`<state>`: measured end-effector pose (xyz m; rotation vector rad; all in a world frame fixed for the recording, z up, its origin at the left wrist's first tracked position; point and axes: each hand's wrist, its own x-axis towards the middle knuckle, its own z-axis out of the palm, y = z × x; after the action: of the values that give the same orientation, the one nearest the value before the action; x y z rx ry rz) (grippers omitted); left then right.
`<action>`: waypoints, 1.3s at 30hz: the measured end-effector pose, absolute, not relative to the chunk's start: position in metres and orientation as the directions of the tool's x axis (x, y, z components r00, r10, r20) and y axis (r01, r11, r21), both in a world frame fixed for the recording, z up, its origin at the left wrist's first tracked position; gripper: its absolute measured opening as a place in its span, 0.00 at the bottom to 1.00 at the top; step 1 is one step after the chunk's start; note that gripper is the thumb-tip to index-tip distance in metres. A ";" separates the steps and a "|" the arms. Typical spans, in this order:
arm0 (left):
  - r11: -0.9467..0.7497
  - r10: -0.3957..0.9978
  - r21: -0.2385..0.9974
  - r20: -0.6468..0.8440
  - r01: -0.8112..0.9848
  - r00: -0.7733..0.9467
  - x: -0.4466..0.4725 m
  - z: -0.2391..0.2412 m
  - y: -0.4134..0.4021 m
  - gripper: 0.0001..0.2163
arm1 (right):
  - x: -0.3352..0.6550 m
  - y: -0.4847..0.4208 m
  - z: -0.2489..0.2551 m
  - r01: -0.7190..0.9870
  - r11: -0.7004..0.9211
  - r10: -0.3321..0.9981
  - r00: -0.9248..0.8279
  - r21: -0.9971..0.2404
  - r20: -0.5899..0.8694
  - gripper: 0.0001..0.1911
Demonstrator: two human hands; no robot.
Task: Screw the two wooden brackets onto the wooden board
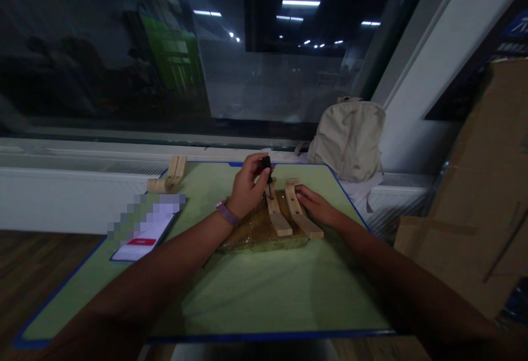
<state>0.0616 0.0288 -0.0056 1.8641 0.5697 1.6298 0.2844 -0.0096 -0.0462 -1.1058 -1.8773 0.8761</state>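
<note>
My left hand (248,184) is closed around the black handle of a screwdriver (267,169). The screwdriver stands nearly upright, and its shaft points down at a curved wooden piece (279,219). Whether the tip sits in a screw is too small to tell. To the right lies a second curved wooden piece (297,211) with dark holes along it. My right hand (315,204) is at its right side, fingers bent against its edge. Both pieces rest on a brown block wrapped in shiny tape (247,234).
A green table (256,300) with a blue edge carries everything. At its left are a tablet-like flat screen (142,240), partly blurred, and more curved wooden pieces (175,173). A beige backpack (350,135) stands by the window at back right. Cardboard (474,185) stands at the right.
</note>
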 end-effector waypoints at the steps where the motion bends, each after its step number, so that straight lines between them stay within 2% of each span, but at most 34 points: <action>1: -0.758 0.640 0.651 0.753 -0.033 0.153 0.061 -0.006 0.030 0.15 | 0.284 -0.010 -0.046 0.380 0.383 0.907 -0.325 -0.842 0.266 0.19; 5: -0.820 0.572 0.565 0.811 0.087 0.123 0.060 -0.006 0.034 0.16 | 0.284 -0.010 -0.046 0.394 0.386 0.910 -0.314 -0.834 0.272 0.20; 15: -0.720 0.676 0.691 0.720 -0.063 0.156 0.062 -0.005 0.025 0.18 | 0.285 -0.009 -0.048 0.425 0.394 0.910 -0.302 -0.815 0.283 0.20; 18: -0.756 0.638 0.653 0.751 -0.049 0.168 0.061 -0.005 0.027 0.15 | 0.283 -0.010 -0.046 0.410 0.384 0.913 -0.300 -0.827 0.276 0.20; 23: -0.823 0.568 0.562 0.816 0.085 0.103 0.061 -0.005 0.032 0.16 | 0.282 -0.013 -0.041 0.420 0.346 0.928 -0.281 -0.839 0.243 0.21; 31: -0.781 0.621 0.623 0.771 0.033 0.145 0.062 -0.005 0.028 0.17 | 0.286 -0.011 -0.043 0.466 0.311 0.943 -0.261 -0.828 0.207 0.23; 39: -0.798 0.599 0.602 0.787 0.031 0.144 0.061 -0.003 0.024 0.14 | 0.287 -0.012 -0.039 0.460 0.326 0.935 -0.286 -0.826 0.210 0.25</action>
<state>0.0613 0.0239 -0.0029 1.9816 0.6017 1.6954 0.2867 -0.0115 -0.0389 -1.2305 -1.8834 0.8518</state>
